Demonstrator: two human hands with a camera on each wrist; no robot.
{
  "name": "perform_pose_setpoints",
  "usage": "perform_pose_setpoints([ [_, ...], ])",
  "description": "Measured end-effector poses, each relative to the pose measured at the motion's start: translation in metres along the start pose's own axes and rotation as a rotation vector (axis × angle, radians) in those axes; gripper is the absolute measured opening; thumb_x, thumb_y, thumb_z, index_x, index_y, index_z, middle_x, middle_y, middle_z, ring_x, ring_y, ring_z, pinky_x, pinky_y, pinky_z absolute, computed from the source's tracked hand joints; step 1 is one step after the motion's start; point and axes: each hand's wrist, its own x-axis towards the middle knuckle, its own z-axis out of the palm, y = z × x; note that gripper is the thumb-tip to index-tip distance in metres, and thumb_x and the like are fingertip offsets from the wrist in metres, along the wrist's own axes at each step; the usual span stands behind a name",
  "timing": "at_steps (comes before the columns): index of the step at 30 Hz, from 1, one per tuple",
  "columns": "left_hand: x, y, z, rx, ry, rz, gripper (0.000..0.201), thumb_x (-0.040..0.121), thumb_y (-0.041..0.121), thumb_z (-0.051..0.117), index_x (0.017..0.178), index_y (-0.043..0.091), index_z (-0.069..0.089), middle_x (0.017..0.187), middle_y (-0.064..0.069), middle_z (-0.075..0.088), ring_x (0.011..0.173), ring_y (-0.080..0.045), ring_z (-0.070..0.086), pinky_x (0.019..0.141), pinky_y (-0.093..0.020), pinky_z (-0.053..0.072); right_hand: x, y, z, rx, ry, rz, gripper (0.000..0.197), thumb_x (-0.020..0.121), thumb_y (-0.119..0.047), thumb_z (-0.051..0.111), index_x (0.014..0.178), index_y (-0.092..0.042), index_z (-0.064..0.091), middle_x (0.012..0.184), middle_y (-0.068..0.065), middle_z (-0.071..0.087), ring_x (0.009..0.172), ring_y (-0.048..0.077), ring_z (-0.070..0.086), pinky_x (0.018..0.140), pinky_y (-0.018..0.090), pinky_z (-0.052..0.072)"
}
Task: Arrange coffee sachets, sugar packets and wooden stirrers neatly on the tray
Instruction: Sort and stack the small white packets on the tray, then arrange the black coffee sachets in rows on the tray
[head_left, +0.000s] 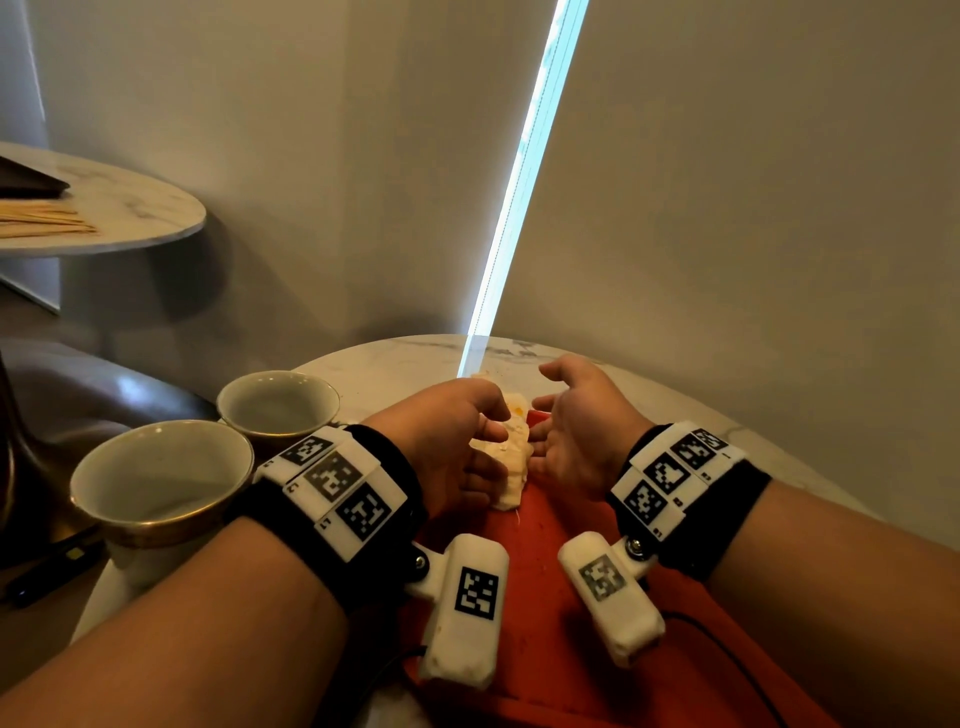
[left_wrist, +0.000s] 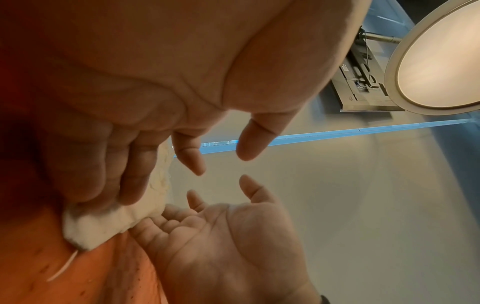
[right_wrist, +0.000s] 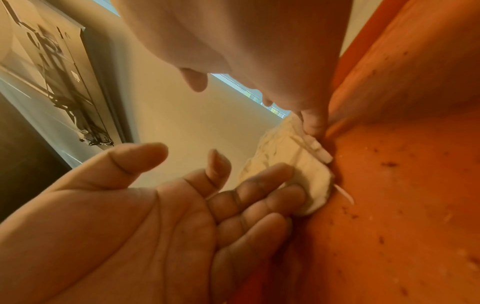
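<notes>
Two cups (head_left: 161, 483) stand left of the orange tray (head_left: 561, 525); the stirrers (head_left: 44, 221) lie far left on another table (head_left: 135, 208). On the tray's far part lies a row of white packets (head_left: 511, 462). The left hand (head_left: 447, 441) and right hand (head_left: 576, 441), both with relaxed fingers, touch the row from either side, gripping nothing.
</notes>
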Motion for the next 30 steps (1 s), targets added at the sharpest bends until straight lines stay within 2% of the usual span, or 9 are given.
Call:
perform_pose_setpoints([
  [4, -0.002, 0.002, 0.001, -0.024, 0.009, 0.015, 0.021, 0.092, 0.029, 0.049, 0.095, 0.010, 0.053, 0.106, -0.026, 0.060, 0.091, -0.036, 0.060, 0.072, -0.039, 0.048, 0.004, -0.004, -0.005, -0.015, 0.055, -0.047, 0.063, 0.092, -0.049, 0.046, 0.140, -0.010, 0.039, 0.150, 0.030, 0.035, 0.133, 0.042, 0.043, 0.104, 0.051, 0.040],
  [5, -0.002, 0.002, 0.001, -0.033, 0.010, 0.018, 0.021, 0.092, 0.029, 0.049, 0.096, 0.009, 0.053, 0.110, -0.027, 0.060, 0.094, -0.037, 0.061, 0.075, -0.040, 0.049, 0.005, -0.005, -0.006, -0.001, 0.046, -0.056, 0.061, 0.092, -0.050, 0.046, 0.139, -0.011, 0.039, 0.153, 0.029, 0.032, 0.126, 0.042, 0.047, 0.100, 0.050, 0.042],
  [7, -0.003, 0.003, 0.000, -0.049, 0.011, 0.028, 0.022, 0.093, 0.028, 0.048, 0.099, 0.008, 0.054, 0.115, -0.027, 0.061, 0.101, -0.038, 0.062, 0.082, -0.042, 0.052, 0.008, -0.006, -0.006, 0.027, 0.020, -0.066, 0.051, 0.094, -0.049, 0.044, 0.130, -0.012, 0.040, 0.146, 0.029, 0.040, 0.098, 0.036, 0.057, 0.078, 0.044, 0.049],
  [9, -0.004, 0.004, -0.002, -0.067, 0.011, 0.037, 0.023, 0.093, 0.028, 0.048, 0.102, 0.007, 0.055, 0.116, -0.025, 0.062, 0.107, -0.039, 0.062, 0.091, -0.043, 0.052, 0.014, -0.005, -0.008, 0.031, 0.001, -0.069, 0.051, 0.095, -0.048, 0.043, 0.129, -0.010, 0.041, 0.129, 0.029, 0.050, 0.095, 0.034, 0.060, 0.069, 0.043, 0.050],
  [13, -0.006, 0.006, -0.003, -0.090, 0.022, 0.053, 0.023, 0.093, 0.027, 0.047, 0.102, 0.008, 0.055, 0.113, -0.023, 0.063, 0.108, -0.038, 0.063, 0.084, -0.041, 0.051, 0.020, -0.003, -0.007, -0.016, -0.010, -0.064, 0.054, 0.095, -0.047, 0.042, 0.130, -0.006, 0.041, 0.101, 0.022, 0.053, 0.096, 0.035, 0.060, 0.070, 0.043, 0.049],
  [18, -0.009, 0.007, -0.002, -0.164, 0.047, 0.090, 0.021, 0.093, 0.027, 0.046, 0.101, 0.010, 0.055, 0.117, -0.021, 0.065, 0.107, -0.035, 0.064, 0.081, -0.041, 0.052, 0.017, -0.009, -0.021, -0.100, 0.044, -0.062, 0.057, 0.094, -0.051, 0.041, 0.133, -0.010, 0.042, 0.139, 0.031, 0.046, 0.127, 0.041, 0.049, 0.093, 0.045, 0.043],
  [20, -0.011, 0.008, -0.003, -0.223, 0.061, 0.125, 0.022, 0.094, 0.025, 0.044, 0.104, 0.008, 0.055, 0.121, -0.023, 0.064, 0.110, -0.037, 0.063, 0.091, -0.044, 0.052, 0.010, -0.014, -0.033, -0.138, 0.080, -0.063, 0.059, 0.094, -0.053, 0.041, 0.132, -0.008, 0.044, 0.134, 0.028, 0.049, 0.125, 0.034, 0.051, 0.099, 0.042, 0.041],
  [27, -0.023, 0.015, -0.004, -0.424, 0.081, 0.234, 0.016, 0.095, 0.023, 0.042, 0.088, 0.012, 0.049, 0.104, -0.015, 0.062, 0.094, -0.028, 0.061, 0.075, -0.036, 0.048, -0.068, -0.034, -0.098, -0.288, 0.074, -0.138, 0.056, 0.098, -0.053, 0.037, 0.113, -0.004, 0.060, 0.103, 0.015, 0.058, 0.083, 0.025, 0.056, 0.070, 0.038, 0.043],
  [30, -0.026, 0.014, -0.002, -0.444, 0.086, 0.260, 0.015, 0.095, 0.025, 0.042, 0.089, 0.014, 0.049, 0.098, -0.012, 0.060, 0.088, -0.025, 0.059, 0.073, -0.035, 0.047, -0.123, -0.027, -0.135, -0.360, 0.040, -0.157, 0.049, 0.094, -0.044, 0.043, 0.113, -0.003, 0.062, 0.101, 0.017, 0.059, 0.085, 0.026, 0.056, 0.073, 0.038, 0.043],
])
